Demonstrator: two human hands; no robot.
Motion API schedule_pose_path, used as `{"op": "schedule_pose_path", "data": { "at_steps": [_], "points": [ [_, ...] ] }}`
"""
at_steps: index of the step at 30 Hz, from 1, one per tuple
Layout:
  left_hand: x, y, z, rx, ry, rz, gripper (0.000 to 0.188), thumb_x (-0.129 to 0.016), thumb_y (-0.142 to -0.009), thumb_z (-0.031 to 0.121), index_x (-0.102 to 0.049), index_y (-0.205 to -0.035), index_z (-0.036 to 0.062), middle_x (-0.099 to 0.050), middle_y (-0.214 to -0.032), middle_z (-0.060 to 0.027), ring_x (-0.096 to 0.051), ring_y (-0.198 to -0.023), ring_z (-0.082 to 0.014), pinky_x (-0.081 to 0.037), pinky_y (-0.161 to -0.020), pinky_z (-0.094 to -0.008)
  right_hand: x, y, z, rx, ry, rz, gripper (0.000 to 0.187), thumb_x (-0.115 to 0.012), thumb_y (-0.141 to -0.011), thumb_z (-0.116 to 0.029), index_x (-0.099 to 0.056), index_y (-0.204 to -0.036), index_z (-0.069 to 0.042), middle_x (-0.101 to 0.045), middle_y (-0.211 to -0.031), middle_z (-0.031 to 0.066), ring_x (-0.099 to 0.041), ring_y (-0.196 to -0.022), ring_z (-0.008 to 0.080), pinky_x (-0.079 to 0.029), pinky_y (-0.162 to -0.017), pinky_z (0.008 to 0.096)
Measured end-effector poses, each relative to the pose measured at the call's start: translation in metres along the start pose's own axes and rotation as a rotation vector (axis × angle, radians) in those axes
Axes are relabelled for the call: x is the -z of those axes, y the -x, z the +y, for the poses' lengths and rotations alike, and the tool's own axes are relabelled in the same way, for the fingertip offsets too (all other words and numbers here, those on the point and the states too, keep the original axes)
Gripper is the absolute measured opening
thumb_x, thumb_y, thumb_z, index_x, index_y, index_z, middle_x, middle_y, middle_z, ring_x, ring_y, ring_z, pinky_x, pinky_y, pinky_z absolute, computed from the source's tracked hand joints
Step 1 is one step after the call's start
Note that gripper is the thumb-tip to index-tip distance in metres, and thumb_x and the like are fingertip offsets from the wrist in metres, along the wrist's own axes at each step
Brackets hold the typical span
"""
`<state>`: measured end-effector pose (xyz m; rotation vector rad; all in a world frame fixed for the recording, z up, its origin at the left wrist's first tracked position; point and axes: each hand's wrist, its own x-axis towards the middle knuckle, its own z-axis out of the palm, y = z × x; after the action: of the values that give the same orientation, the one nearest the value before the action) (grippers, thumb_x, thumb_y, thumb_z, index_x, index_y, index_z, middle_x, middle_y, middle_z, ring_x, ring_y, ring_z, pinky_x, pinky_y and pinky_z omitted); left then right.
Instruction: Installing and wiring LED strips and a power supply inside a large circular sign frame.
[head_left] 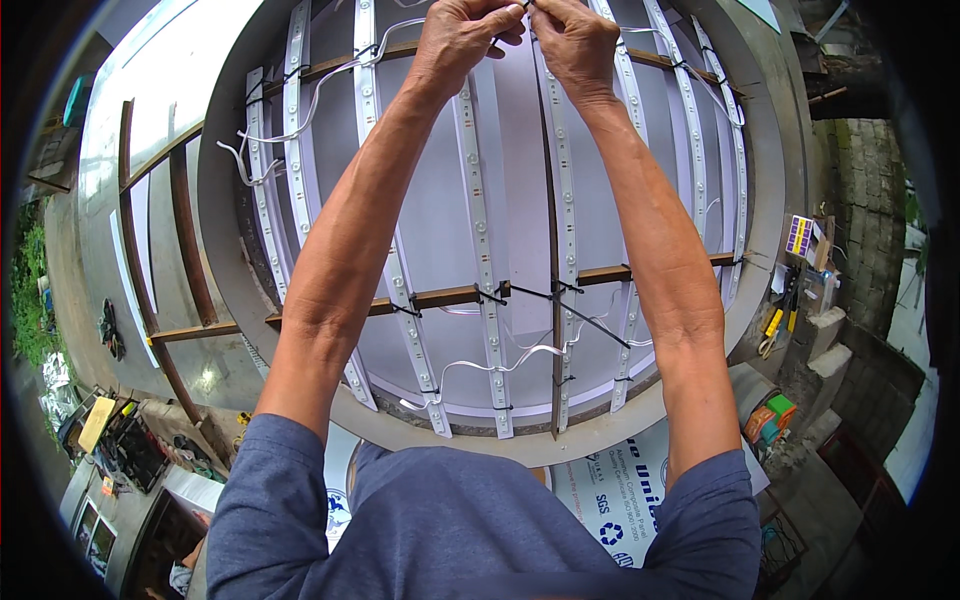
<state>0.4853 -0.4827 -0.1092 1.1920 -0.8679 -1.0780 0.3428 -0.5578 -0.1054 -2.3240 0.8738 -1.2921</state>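
A large round metal sign frame [220, 200] stands in front of me, with several white LED strips [480, 230] tied by black cable ties to brown cross bars [440, 297]. Both arms reach up to the top of the frame. My left hand [460, 35] and my right hand [575, 40] are closed together near the upper cross bar, pinching a thin black cable tie [512, 22] between them. White wires [320, 95] loop between the strips.
A second curved frame section [150, 230] lies at the left. Tool boxes and clutter [120, 440] sit at the lower left. A block wall [860, 200], small tools [780, 320] and a coloured box [770, 415] are at the right. A printed sheet [620, 490] lies below the frame.
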Motion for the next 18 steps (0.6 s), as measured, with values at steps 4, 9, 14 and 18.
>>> {"op": "schedule_pose_path", "data": {
  "at_steps": [4, 9, 14, 18],
  "points": [
    [-0.002, -0.002, -0.001, 0.014, -0.029, 0.020, 0.025, -0.070, -0.097, 0.026, -0.074, -0.108, 0.0039, -0.073, -0.084, -0.0072, -0.070, -0.075, -0.0148, -0.055, -0.062, -0.0285, 0.000, 0.001, 0.003, 0.023, 0.040, 0.034, 0.013, -0.071, -0.084, -0.003, -0.076, -0.097, -0.002, -0.070, -0.078, 0.0162, -0.069, -0.069, 0.0307, -0.052, -0.061, 0.0401],
    [0.010, -0.005, -0.016, -0.069, -0.069, 0.005, 0.025, -0.074, -0.094, 0.028, -0.076, -0.107, 0.0062, -0.076, -0.088, -0.0079, -0.075, -0.081, -0.0169, -0.060, -0.070, -0.0303, -0.002, 0.000, -0.002, 0.020, 0.042, 0.042, 0.013, -0.071, -0.084, -0.002, -0.076, -0.096, -0.003, -0.069, -0.076, 0.0164, -0.069, -0.068, 0.0315, -0.052, -0.060, 0.0408],
    [0.008, -0.004, -0.016, -0.082, -0.072, 0.006, 0.025, -0.074, -0.094, 0.028, -0.076, -0.106, 0.0062, -0.076, -0.086, -0.0076, -0.074, -0.080, -0.0165, -0.059, -0.069, -0.0305, -0.003, 0.002, -0.002, 0.049, 0.049, 0.037, 0.014, -0.072, -0.082, -0.001, -0.076, -0.095, -0.003, -0.067, -0.073, 0.0158, -0.067, -0.065, 0.0322, -0.050, -0.059, 0.0416],
    [0.007, -0.005, -0.016, -0.070, -0.057, 0.013, 0.025, -0.074, -0.094, 0.028, -0.076, -0.106, 0.0064, -0.076, -0.085, -0.0076, -0.074, -0.079, -0.0168, -0.060, -0.070, -0.0308, -0.004, 0.004, 0.005, 0.069, 0.113, 0.024, 0.010, -0.069, -0.086, -0.005, -0.075, -0.093, -0.002, -0.068, -0.072, 0.0138, -0.067, -0.063, 0.0268, -0.050, -0.057, 0.0382]
  ]
}}
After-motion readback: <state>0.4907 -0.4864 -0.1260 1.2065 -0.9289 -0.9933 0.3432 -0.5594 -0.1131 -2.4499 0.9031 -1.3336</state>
